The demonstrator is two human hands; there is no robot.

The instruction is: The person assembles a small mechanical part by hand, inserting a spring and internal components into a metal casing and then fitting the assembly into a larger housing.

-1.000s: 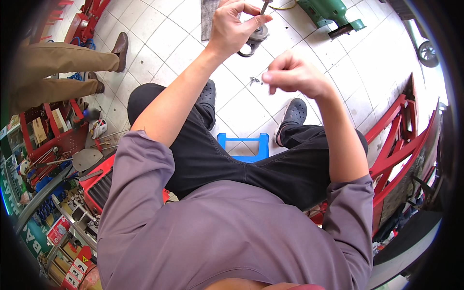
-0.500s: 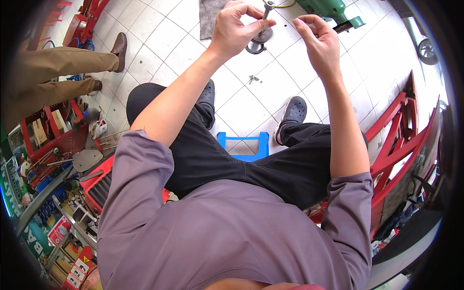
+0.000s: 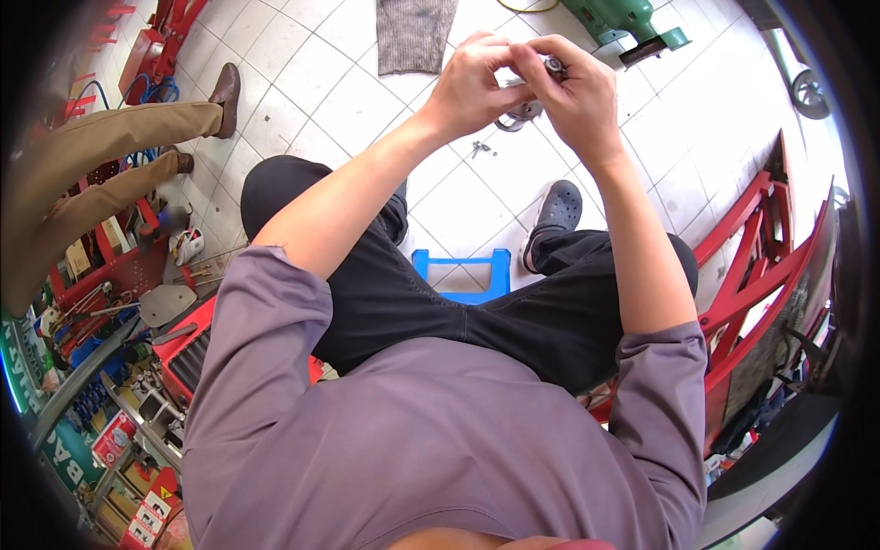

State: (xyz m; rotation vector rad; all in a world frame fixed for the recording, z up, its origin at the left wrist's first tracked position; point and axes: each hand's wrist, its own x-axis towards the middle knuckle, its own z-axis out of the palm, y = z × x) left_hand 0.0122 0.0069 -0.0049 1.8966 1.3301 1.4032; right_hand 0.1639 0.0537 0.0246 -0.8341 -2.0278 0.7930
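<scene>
Ahead of my knees, a grey metal part with a rod and a round ringed base (image 3: 524, 112) is held up off the tiles. My left hand (image 3: 472, 87) is closed round its rod from the left. My right hand (image 3: 582, 96) is closed at the rod's top end, thumb and fingers pinched there. The two hands touch and hide most of the rod. Below them a few small metal pieces, like bolts (image 3: 480, 149), lie on the white tiled floor (image 3: 458, 197).
A grey cloth (image 3: 414, 38) lies ahead on the left, a green machine (image 3: 623, 23) ahead on the right. A blue plastic frame (image 3: 463, 297) stands between my legs. Red steel framework (image 3: 752, 247) rises at right. Left, a person's legs (image 3: 128, 133) stand near tool trays.
My right hand has come left onto the top of the metal part. My left hand has moved right and nearer with it, and the part has shifted the same way.
</scene>
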